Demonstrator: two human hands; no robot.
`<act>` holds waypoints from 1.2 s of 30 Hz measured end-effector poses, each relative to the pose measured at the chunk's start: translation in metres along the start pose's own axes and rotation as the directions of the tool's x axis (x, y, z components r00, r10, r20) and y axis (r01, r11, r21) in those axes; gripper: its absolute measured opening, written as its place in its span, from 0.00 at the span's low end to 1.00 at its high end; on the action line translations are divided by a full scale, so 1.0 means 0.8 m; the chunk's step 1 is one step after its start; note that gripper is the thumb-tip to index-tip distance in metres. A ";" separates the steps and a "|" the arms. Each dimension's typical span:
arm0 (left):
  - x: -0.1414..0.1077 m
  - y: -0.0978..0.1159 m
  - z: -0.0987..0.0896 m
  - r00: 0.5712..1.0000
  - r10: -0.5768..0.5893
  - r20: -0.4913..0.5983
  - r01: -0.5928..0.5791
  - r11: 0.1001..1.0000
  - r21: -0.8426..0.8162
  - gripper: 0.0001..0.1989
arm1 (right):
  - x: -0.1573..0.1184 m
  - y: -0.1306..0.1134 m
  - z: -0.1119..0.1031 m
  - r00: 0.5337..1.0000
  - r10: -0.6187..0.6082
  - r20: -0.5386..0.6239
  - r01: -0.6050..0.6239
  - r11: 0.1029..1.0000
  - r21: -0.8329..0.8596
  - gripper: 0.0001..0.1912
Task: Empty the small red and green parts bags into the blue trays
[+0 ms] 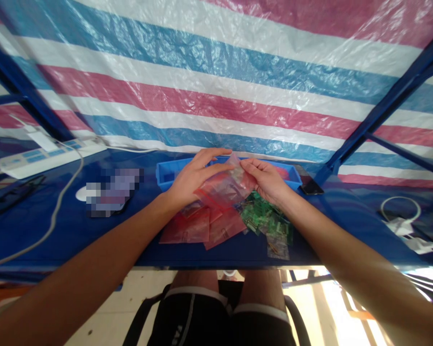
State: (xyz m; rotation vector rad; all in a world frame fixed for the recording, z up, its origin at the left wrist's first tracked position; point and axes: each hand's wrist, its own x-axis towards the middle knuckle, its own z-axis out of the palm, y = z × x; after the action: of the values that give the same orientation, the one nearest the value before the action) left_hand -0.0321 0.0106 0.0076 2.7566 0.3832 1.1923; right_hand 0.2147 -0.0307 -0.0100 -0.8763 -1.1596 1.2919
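Observation:
My right hand [265,178] pinches the upper edge of a pinkish clear plastic bag [225,187] between thumb and fingers. My left hand [198,175] is at the bag's left side, its thumb and fingers stretched out and apart, the thumb close to the bag's top. Whether its hidden fingers touch the bag, I cannot tell. Under the bag lie several flat pink bags [187,228] on the blue table [202,258]. Beside them, below my right hand, is a heap of small green circuit boards [265,214]. A small clear bag [277,247] with thin pieces inside lies at the heap's front.
Behind my hands stands a long blue tray [165,174], partly covered by them. A dark phone [310,185] lies at its right end. To the left are a blurred-out object [117,190], a power strip [50,156] and a cable [59,206]. White cables and plugs [402,226] lie far right.

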 end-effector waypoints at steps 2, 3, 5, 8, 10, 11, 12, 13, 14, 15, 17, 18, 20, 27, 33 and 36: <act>0.001 0.000 -0.001 1.000 -0.004 0.000 0.004 1.000 -0.016 0.21 | 0.001 0.000 -0.001 1.000 -0.009 -0.016 0.009 1.000 -0.004 0.23; 0.002 0.001 -0.001 1.000 -0.011 0.003 0.011 0.999 -0.036 0.20 | 0.002 0.000 -0.001 0.999 -0.023 -0.034 0.023 1.000 -0.011 0.23; 0.003 0.003 0.001 0.999 -0.041 -0.007 0.040 0.994 -0.106 0.15 | 0.004 0.001 -0.004 0.994 -0.063 -0.085 0.060 0.998 -0.036 0.23; 0.005 0.002 0.008 0.992 -0.127 -0.022 0.119 0.969 -0.215 0.09 | 0.008 0.002 -0.009 0.977 -0.149 -0.149 0.135 0.985 -0.104 0.22; 0.005 0.000 0.014 0.983 -0.184 -0.012 0.175 0.952 -0.251 0.11 | 0.008 0.001 -0.011 0.963 -0.225 -0.149 0.197 0.963 -0.186 0.20; 0.005 0.000 0.016 0.978 -0.206 0.000 0.199 0.942 -0.271 0.12 | 0.006 0.001 -0.010 0.955 -0.261 -0.138 0.225 0.947 -0.230 0.20; 0.004 -0.001 0.018 0.975 -0.222 0.008 0.215 0.930 -0.298 0.13 | 0.005 0.000 -0.009 0.949 -0.291 -0.123 0.250 0.929 -0.272 0.19; 0.005 -0.001 0.019 0.973 -0.231 0.015 0.223 0.918 -0.328 0.14 | 0.003 -0.001 -0.007 0.943 -0.315 -0.107 0.270 0.912 -0.308 0.19; 0.005 0.000 0.019 0.973 -0.230 0.021 0.222 0.909 -0.353 0.14 | 0.000 -0.001 -0.005 0.938 -0.333 -0.093 0.286 0.898 -0.336 0.19; 0.006 0.002 0.019 0.975 -0.222 0.022 0.214 0.906 -0.366 0.14 | -0.002 -0.002 -0.003 0.933 -0.350 -0.085 0.299 0.885 -0.356 0.19; 0.008 0.004 0.016 0.979 -0.203 0.010 0.193 0.916 -0.352 0.13 | -0.006 -0.003 0.002 0.921 -0.380 -0.084 0.322 0.867 -0.381 0.19; 0.009 0.006 0.016 0.980 -0.199 0.004 0.189 0.922 -0.339 0.13 | -0.007 -0.004 0.004 0.917 -0.389 -0.088 0.329 0.862 -0.385 0.19; 0.010 0.007 0.016 0.972 -0.234 -0.022 0.212 0.912 -0.352 0.12 | -0.007 -0.005 0.006 0.918 -0.387 -0.092 0.329 0.868 -0.373 0.19; 0.008 0.000 0.019 0.894 -0.402 -0.195 0.306 0.869 -0.389 0.11 | -0.006 -0.005 0.008 0.986 -0.162 -0.045 0.158 0.983 -0.091 0.26; 0.009 -0.004 0.017 0.863 -0.441 -0.245 0.314 0.850 -0.422 0.14 | -0.003 0.004 0.003 0.993 -0.105 0.055 0.106 0.994 -0.013 0.23; 0.009 -0.009 0.024 0.854 -0.469 -0.226 0.269 0.769 -0.581 0.18 | 0.003 0.010 -0.005 0.987 -0.161 -0.005 0.161 0.986 -0.052 0.14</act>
State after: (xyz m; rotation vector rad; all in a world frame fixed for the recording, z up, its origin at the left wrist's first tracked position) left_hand -0.0150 0.0195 -0.0021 1.8733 0.5171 1.4234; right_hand 0.2165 -0.0270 -0.0183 -0.8071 -1.2355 1.1300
